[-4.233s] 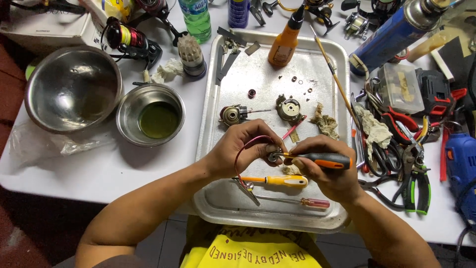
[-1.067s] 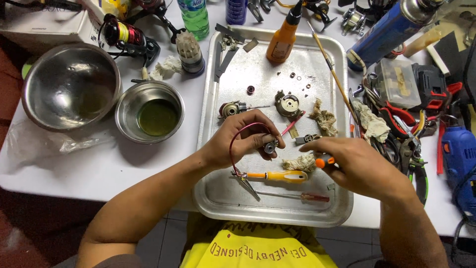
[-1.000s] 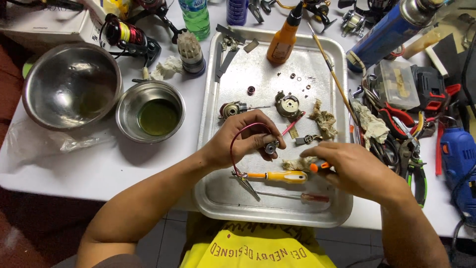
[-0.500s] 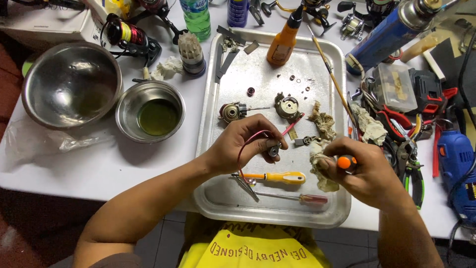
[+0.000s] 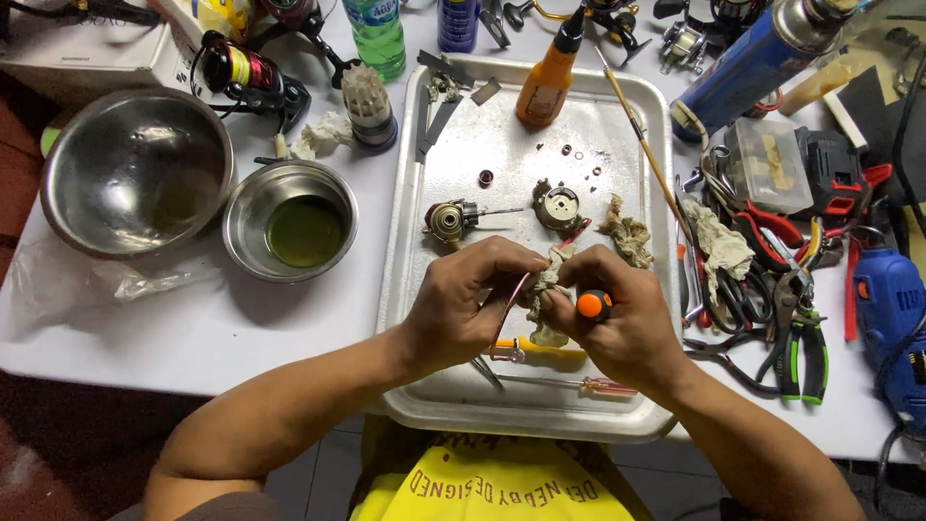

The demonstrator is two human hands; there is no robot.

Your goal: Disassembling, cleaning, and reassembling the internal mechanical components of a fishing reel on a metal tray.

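Left hand [image 5: 473, 309] and right hand [image 5: 617, 314] are closed around a grimy rag [image 5: 548, 294] at frame centre, over the tray [image 5: 424, 386] (any part inside is hidden); an orange-capped screwdriver [image 5: 594, 305] is gripped rightward. Orange bottle [image 5: 550, 69] is seen upper centre.

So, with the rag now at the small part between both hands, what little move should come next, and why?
Probably rub the rag around the part; the left hand pinches it, and the right hand presses the rag on while holding the screwdriver idle.

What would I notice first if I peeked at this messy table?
Two hands meet over the metal tray in the middle: the left hand pinches a small part, and the right hand holds a rag and an orange-capped screwdriver. Left of the tray sit two steel bowls.
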